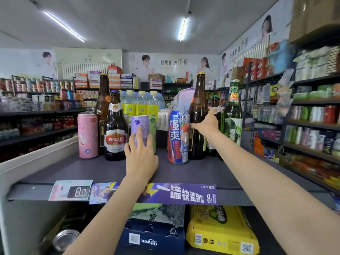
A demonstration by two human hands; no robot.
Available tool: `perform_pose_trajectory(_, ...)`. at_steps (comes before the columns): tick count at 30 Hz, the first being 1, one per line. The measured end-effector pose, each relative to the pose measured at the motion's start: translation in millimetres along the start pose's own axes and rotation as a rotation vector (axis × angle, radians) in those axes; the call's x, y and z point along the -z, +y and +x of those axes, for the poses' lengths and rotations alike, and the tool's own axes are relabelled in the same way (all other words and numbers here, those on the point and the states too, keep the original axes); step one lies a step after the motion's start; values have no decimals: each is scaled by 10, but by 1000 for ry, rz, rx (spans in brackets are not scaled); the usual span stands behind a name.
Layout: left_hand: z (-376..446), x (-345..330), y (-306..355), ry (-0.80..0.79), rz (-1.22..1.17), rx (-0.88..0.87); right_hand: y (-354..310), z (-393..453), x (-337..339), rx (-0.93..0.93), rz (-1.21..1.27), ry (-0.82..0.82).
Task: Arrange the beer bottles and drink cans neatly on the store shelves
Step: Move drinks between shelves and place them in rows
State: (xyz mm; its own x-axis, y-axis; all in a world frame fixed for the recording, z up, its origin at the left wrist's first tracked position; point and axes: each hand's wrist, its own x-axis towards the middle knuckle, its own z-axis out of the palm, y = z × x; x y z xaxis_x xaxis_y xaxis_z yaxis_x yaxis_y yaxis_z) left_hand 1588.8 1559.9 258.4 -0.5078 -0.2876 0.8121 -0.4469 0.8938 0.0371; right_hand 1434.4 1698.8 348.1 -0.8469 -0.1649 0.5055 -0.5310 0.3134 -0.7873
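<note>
Shelf (202, 173) | left hand (140, 153) grips purple can (138, 124) | right hand (207, 124) apparently grips brown bottle (197, 115)

On the shelf (211, 173) from left to right stand a can (88, 135), a short bottle (115, 129) before a tall bottle (103, 100), two cans (139, 129), another can (178, 137), then three bottles (197, 115).

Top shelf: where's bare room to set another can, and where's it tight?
Free: the front strip of the shelf between the drinks and the price strip, and the gap between purple can and blue can. Crowded: behind the blue can, where the right hand grips a brown bottle beside the green bottle.
</note>
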Motion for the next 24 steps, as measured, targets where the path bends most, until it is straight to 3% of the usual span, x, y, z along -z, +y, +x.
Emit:
perform_pose_trajectory(17, 2, 39, 7, 11, -40, -9, -60, -711, 687, 220, 90, 10)
perform_pose_trajectory(24, -52, 577, 105, 172, -192, -76, -297, -1142, 1142, 281, 256, -126)
